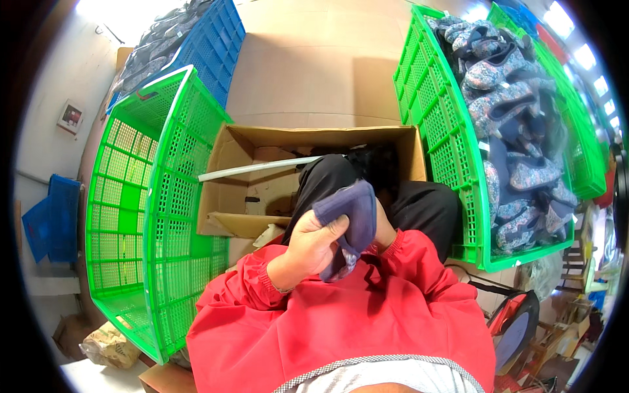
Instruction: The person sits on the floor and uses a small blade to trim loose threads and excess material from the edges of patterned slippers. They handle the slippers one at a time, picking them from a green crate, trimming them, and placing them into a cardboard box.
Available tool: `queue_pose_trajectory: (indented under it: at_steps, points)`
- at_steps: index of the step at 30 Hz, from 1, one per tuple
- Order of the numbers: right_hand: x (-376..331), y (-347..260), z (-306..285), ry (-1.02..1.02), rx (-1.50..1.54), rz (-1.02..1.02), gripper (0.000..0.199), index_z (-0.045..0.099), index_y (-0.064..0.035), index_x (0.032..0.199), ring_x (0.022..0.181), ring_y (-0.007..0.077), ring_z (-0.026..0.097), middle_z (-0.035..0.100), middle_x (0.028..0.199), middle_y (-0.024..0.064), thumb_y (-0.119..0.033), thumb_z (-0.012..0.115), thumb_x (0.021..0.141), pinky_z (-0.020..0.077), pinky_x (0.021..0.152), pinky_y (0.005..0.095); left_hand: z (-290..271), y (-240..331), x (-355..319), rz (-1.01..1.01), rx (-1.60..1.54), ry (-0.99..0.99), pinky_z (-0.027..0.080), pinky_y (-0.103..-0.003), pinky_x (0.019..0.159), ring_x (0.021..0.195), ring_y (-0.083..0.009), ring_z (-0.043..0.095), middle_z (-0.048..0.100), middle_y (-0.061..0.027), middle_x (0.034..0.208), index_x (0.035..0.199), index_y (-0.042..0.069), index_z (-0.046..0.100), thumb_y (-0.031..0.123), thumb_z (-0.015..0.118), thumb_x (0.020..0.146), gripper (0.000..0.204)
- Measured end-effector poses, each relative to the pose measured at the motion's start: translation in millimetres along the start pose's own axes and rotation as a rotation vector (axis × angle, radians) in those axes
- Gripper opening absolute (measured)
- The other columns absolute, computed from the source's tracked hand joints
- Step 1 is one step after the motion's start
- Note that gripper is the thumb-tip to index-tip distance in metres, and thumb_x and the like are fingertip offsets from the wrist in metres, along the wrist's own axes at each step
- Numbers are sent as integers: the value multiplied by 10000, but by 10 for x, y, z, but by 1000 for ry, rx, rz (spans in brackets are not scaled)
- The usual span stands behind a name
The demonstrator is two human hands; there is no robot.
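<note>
The person in red sleeves is sitting between 2 green crates: the left crate [141,216] is tipped on its side and showing bare mesh, while the right crate [452,164] is holding a heap of patterned fabric shoes [511,124]. An open cardboard box [262,190] is lying ahead of the knees, with a white rod [255,168] resting across it. The left hand [314,242] is closing around a purple fabric shoe [350,219], thumb pressing its upper, at chest height over the lap. The right hand [383,236] is mostly hidden behind that shoe; its grip cannot be judged. In my judgement, handling is going best with both hands supporting the soft piece, keeping it flat and untwisted.
</note>
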State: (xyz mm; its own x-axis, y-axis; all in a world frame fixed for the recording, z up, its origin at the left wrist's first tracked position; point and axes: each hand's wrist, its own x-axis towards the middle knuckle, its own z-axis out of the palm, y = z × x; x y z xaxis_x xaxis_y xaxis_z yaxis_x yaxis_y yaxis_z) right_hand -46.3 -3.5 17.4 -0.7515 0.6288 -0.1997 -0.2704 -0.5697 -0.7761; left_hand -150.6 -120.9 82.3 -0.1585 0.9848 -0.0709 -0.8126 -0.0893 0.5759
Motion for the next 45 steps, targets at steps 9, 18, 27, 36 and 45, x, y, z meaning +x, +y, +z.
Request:
queue_pose_trajectory:
  at_steps: [9, 18, 27, 36, 45]
  points:
    - [-195, 219, -204, -129, 120, -26, 265, 587, -104, 1136, 558, 20, 399, 594, 838, -48, -214, 722, 937, 288, 484, 186, 109, 104, 241, 312, 182, 282, 544, -320, 913, 1041, -182, 652, 628, -116, 1244, 1391, -50, 483, 10, 519, 1015, 382]
    - [-177, 165, -407, -83, 152, 173, 231, 605, -103, 1068, 580, 28, 453, 602, 812, -45, -134, 756, 896, 342, 498, 196, -622, -211, 582, 290, 557, 447, 511, -259, 726, 828, -92, 586, 638, -35, 970, 1030, -47, 617, 10, 615, 957, 93]
    - [-154, 300, -368, 172, -348, -75, 181, 549, -77, 865, 673, 46, 491, 544, 759, -51, -59, 726, 898, 410, 614, 220, -933, -214, 604, 191, 247, 444, 472, -237, 757, 849, -99, 551, 576, -34, 998, 1107, -12, 537, -82, 602, 906, 222]
    - [-161, 620, -487, 391, -830, -278, 169, 475, -54, 786, 633, 49, 434, 455, 676, -18, 24, 614, 844, 380, 579, 226, -601, -196, 371, 321, 548, 379, 501, -248, 825, 955, -117, 595, 608, -96, 1170, 1256, -52, 537, -99, 600, 903, 362]
    - [-142, 674, -459, 401, -753, -277, 181, 491, -20, 820, 636, 107, 396, 408, 667, 55, -62, 666, 838, 384, 582, 288, -1165, 24, 291, 168, 707, 415, 508, -210, 745, 822, -76, 593, 602, -21, 987, 1172, -11, 566, -6, 720, 880, 330]
